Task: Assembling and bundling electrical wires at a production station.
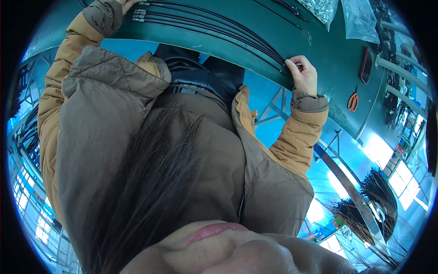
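Several thin black cables (214, 28) lie side by side along the front of the green table (337, 77), curving down to the right. Silvery metal end fittings (138, 16) show at their left ends. My right hand (305, 75) is closed at the right ends, thumb and forefinger pinched on a black cable; how many it holds is hard to make out. My left hand (126, 3) is beside the fittings at the upper edge of the view. Most of its fingers are cut off there, so its grip is hidden.
Orange-handled scissors (353, 101) and a dark red-edged phone (366, 66) lie at the table's right. More black cables (285, 11) and clear plastic bags (358, 20) are farther back. A metal rack (401, 73) stands at right; black cable bundles (369, 205) hang at lower right.
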`<state>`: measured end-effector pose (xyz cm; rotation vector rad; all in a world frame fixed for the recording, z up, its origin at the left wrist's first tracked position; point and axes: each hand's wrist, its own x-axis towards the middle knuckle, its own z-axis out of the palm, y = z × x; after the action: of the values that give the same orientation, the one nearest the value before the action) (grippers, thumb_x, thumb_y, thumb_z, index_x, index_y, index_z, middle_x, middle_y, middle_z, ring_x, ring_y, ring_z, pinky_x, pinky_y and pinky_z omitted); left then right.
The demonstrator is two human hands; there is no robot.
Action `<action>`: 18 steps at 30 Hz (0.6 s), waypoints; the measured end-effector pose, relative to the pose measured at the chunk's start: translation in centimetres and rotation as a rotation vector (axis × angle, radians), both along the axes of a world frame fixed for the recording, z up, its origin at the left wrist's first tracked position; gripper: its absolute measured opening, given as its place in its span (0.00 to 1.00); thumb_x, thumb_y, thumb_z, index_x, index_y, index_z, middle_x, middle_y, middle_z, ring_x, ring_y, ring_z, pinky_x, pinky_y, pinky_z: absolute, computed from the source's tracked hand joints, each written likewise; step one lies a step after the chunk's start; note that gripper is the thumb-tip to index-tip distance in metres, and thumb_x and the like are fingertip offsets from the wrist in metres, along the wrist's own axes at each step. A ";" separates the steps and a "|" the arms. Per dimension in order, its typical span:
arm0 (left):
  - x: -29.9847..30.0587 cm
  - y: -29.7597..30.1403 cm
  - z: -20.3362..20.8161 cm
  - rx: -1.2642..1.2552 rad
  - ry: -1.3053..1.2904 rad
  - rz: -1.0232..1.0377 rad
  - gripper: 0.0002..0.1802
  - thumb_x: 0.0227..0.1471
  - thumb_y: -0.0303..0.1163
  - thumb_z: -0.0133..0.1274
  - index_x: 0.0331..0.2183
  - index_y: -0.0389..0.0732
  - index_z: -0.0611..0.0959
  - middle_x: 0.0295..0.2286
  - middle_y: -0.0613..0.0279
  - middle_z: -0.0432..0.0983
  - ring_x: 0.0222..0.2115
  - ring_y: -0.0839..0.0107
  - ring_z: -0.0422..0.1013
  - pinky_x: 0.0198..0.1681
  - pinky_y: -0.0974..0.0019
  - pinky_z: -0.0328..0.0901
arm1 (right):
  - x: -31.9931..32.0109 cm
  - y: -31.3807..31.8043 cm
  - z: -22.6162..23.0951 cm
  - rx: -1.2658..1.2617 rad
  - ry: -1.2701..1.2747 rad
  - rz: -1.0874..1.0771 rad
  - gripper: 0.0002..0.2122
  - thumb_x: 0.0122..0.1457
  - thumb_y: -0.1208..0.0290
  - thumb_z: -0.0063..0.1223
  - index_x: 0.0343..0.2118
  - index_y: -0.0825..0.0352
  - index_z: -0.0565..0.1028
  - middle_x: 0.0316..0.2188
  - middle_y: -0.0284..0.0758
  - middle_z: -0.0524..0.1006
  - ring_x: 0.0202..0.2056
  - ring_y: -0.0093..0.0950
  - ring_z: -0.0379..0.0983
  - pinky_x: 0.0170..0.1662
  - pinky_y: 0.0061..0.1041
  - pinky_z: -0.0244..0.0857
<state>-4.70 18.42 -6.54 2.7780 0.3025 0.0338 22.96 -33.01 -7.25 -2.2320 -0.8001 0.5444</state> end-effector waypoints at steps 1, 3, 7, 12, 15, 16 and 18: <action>0.1 -0.3 0.0 -0.039 -0.001 0.071 0.06 0.54 0.28 0.60 0.36 0.40 0.84 0.34 0.51 0.78 0.37 0.52 0.75 0.43 0.54 0.71 | 0.0 -0.1 0.0 -0.001 -0.001 0.000 0.08 0.57 0.68 0.67 0.32 0.67 0.81 0.22 0.30 0.75 0.26 0.20 0.70 0.33 0.22 0.67; 0.3 -0.9 0.0 -0.078 -0.001 0.139 0.07 0.54 0.28 0.61 0.37 0.40 0.84 0.33 0.51 0.79 0.37 0.52 0.76 0.44 0.54 0.71 | 0.0 -0.2 0.1 -0.014 -0.007 -0.011 0.08 0.56 0.68 0.67 0.32 0.67 0.81 0.22 0.30 0.75 0.26 0.20 0.70 0.33 0.22 0.67; 2.0 -2.1 1.8 -0.103 -0.032 0.080 0.07 0.55 0.28 0.61 0.37 0.39 0.85 0.34 0.50 0.79 0.38 0.52 0.76 0.44 0.55 0.71 | 0.2 -1.2 0.0 0.015 -0.044 -0.070 0.08 0.59 0.67 0.65 0.32 0.68 0.81 0.22 0.29 0.76 0.26 0.20 0.70 0.33 0.22 0.67; -1.1 7.1 -5.6 -0.041 -0.118 -0.258 0.09 0.61 0.24 0.55 0.43 0.35 0.81 0.38 0.55 0.74 0.40 0.59 0.75 0.46 0.63 0.70 | 2.8 -1.8 0.3 0.497 0.838 -0.302 0.12 0.69 0.75 0.45 0.48 0.74 0.76 0.33 0.33 0.76 0.25 0.18 0.66 0.24 0.19 0.60; 3.3 3.5 -3.5 0.013 -0.173 -0.303 0.08 0.61 0.24 0.56 0.43 0.35 0.81 0.37 0.55 0.74 0.39 0.59 0.75 0.44 0.63 0.70 | 3.1 -1.4 0.6 0.396 0.684 -0.378 0.14 0.69 0.78 0.40 0.54 0.75 0.71 0.36 0.36 0.75 0.25 0.17 0.64 0.22 0.17 0.57; 5.4 0.8 -1.6 0.028 -0.194 -0.309 0.08 0.60 0.25 0.56 0.42 0.35 0.81 0.36 0.55 0.74 0.38 0.60 0.75 0.43 0.62 0.70 | 3.4 -1.4 0.3 0.447 0.663 -0.374 0.13 0.69 0.77 0.42 0.52 0.75 0.71 0.37 0.39 0.77 0.25 0.17 0.65 0.22 0.17 0.59; 11.6 -8.8 3.5 0.061 -0.168 -0.243 0.07 0.55 0.29 0.61 0.36 0.38 0.85 0.35 0.50 0.78 0.38 0.49 0.75 0.43 0.54 0.72 | 3.6 -1.4 0.6 0.465 0.562 -0.437 0.12 0.69 0.77 0.43 0.51 0.75 0.71 0.37 0.41 0.79 0.24 0.17 0.66 0.21 0.16 0.59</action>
<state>6.89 9.57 -3.05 2.8284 -0.0795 0.2180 26.53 -34.42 -6.62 -1.6286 -0.1170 0.6449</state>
